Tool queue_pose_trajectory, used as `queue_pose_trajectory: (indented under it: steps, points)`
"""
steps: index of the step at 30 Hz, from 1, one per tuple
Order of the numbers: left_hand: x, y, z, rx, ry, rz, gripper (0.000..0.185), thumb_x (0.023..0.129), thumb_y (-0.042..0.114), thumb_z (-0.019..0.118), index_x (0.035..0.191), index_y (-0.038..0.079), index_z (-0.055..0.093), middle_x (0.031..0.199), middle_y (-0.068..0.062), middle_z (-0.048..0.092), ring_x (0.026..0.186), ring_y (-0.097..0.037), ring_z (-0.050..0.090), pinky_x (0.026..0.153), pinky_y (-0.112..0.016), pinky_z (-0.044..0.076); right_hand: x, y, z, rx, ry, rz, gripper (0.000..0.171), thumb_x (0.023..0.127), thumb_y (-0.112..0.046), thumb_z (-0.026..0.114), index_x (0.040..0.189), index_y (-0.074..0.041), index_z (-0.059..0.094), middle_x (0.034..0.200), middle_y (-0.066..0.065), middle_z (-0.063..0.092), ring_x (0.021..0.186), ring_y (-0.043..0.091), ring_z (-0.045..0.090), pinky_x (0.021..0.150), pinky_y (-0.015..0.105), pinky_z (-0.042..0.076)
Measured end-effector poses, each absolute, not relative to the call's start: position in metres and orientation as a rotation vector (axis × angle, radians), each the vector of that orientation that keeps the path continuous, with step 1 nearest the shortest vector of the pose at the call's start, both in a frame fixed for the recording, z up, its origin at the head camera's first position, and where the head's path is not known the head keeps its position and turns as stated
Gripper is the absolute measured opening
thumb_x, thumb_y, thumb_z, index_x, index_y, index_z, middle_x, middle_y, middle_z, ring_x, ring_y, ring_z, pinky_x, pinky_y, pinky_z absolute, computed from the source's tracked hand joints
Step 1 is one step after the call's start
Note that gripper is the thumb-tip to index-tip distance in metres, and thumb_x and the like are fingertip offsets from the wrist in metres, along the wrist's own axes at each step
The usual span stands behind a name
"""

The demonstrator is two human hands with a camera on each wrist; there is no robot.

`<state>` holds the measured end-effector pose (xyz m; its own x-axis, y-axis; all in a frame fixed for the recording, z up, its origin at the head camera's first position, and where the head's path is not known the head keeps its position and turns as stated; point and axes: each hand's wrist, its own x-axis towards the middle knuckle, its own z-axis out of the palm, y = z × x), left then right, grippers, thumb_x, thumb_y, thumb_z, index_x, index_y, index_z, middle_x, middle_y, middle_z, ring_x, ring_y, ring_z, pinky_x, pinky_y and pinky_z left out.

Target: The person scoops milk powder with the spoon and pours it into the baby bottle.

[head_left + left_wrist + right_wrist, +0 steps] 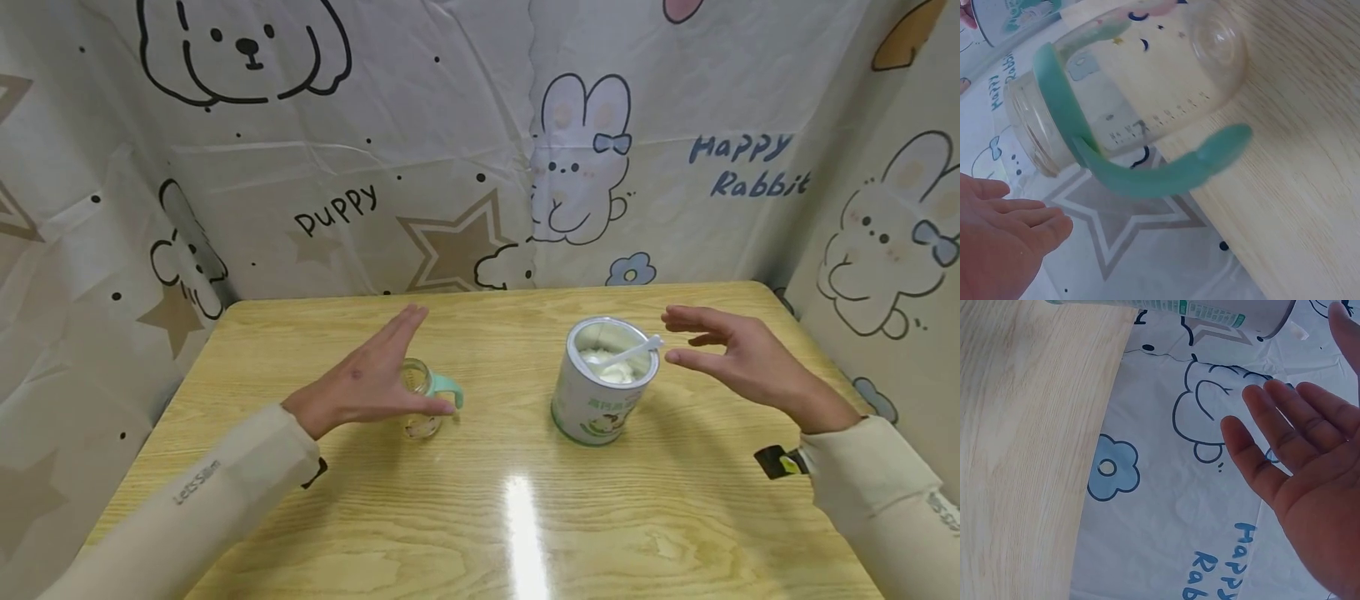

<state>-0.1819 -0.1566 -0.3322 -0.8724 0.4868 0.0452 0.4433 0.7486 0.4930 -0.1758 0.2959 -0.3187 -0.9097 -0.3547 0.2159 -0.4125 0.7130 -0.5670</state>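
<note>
Wooden table [487,517], bottle [417,392] mid-left

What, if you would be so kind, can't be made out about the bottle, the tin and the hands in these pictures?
- Bottle, head view: the left hand covers much of it; contact unclear.
- Tin, head view: label print too small to read.
- Tin, right wrist view: cut off by the top edge.
- Scoop: bowl end sunk in the powder.
- Right hand, right wrist view: thumb cut off by the right edge.

The backdrop cloth [450,125] behind the table [487,517] reads "Puppy" and "Happy Rabbit"; the left sleeve [187,492] reads "LetsSlim".
</note>
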Motion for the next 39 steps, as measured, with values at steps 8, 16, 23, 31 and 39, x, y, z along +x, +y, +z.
queue_pose_trajectory:
  steps: [8,16,23,31,39]
  points:
    - [-0.183,-0.141,-0.33,0.754,2.81,0.867,0.129,0.069,0.075,0.076,0.161,0.014,0.009,0.167,-0.007,0.007,0.151,-0.028,0.014,0.119,-0.054,0.026,-0.178,0.294,-0.319,0.607,-2.791,1.004,0.052,0.093,-0.015,0.074,0.138,0.001,0.055,0.122,0.019,0.066,0.102,0.009,0.063,0.081,0.004,0.046]
    - [-0.185,-0.126,-0.331,0.804,2.783,0.921,0.131,0.068,0.071,0.08,0.161,0.012,0.011,0.166,-0.009,0.011,0.151,-0.028,0.016,0.119,-0.052,0.025,-0.178,0.289,-0.317,0.574,-2.782,1.019,0.041,0.093,-0.016,0.074,0.128,0.001,0.062,0.113,0.014,0.067,0.093,-0.004,0.056,0.077,0.008,0.049]
    - [-0.185,-0.116,-0.336,0.841,2.755,0.956,0.13,0.068,0.071,0.079,0.161,0.011,0.011,0.166,-0.009,0.012,0.151,-0.027,0.015,0.12,-0.052,0.025,-0.179,0.288,-0.318,0.559,-2.778,1.049,0.035,0.092,-0.014,0.075,0.122,0.0,0.065,0.11,0.013,0.067,0.09,0.0,0.058,0.074,0.009,0.051]
    - [-0.186,-0.101,-0.339,0.855,2.761,0.94,0.13,0.068,0.07,0.08,0.161,0.01,0.012,0.166,-0.01,0.013,0.151,-0.026,0.016,0.12,-0.05,0.025,-0.179,0.286,-0.319,0.57,-2.764,1.061,0.03,0.092,-0.013,0.074,0.118,0.0,0.066,0.105,0.012,0.067,0.087,0.003,0.059,0.073,0.009,0.05]
    - [-0.187,-0.087,-0.341,0.885,2.743,0.96,0.13,0.067,0.071,0.08,0.16,0.009,0.013,0.165,-0.01,0.016,0.15,-0.025,0.018,0.12,-0.047,0.026,-0.18,0.285,-0.32,0.575,-2.757,1.049,0.026,0.092,-0.012,0.074,0.115,-0.001,0.067,0.101,0.011,0.068,0.084,0.005,0.06,0.071,0.011,0.051]
